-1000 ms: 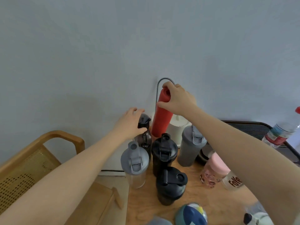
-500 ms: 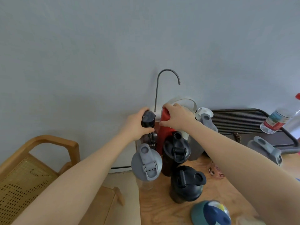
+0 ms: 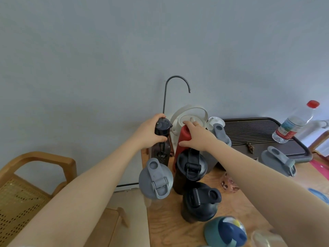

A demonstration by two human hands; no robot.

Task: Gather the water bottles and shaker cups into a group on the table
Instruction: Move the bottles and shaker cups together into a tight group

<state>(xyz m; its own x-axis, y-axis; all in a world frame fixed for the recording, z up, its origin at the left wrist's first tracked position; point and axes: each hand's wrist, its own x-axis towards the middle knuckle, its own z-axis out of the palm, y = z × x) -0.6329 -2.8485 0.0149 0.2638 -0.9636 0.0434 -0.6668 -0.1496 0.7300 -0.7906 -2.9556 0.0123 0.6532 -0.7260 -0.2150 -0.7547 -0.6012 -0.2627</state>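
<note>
Head view, left to right. A cane-seated wooden chair (image 3: 26,184) is cut off by the left edge. The left hand (image 3: 151,132) is closed around the black cap of a dark translucent bottle (image 3: 161,150), whose base is hidden behind a grey-lidded shaker cup (image 3: 156,179); that cup's clear body is hard to make out against the table edge. The right hand (image 3: 195,138) is wrapped round the top of a red bottle (image 3: 180,145), upright just beside the dark bottle; its lower half is hidden by a tall black shaker cup (image 3: 189,168). In front of that stands a shorter black shaker cup (image 3: 199,202). A blue-green lidded bottle (image 3: 224,232) is cut off by the bottom edge, with a blurred clear object beside it. The right forearm covers most of a grey shaker cup (image 3: 220,134) and part of a pinkish patterned cup (image 3: 228,183).

Behind the hands — a white kettle (image 3: 188,113) with a thin curved spout pipe (image 3: 176,81) rising over it. Further right, a dark slatted tray (image 3: 263,129) carries a loose grey lid (image 3: 279,159); a clear plastic water bottle with a red cap (image 3: 293,123) leans at the tray's far corner.

All stand on a light plywood table (image 3: 170,227) against a plain pale grey wall (image 3: 160,41).
</note>
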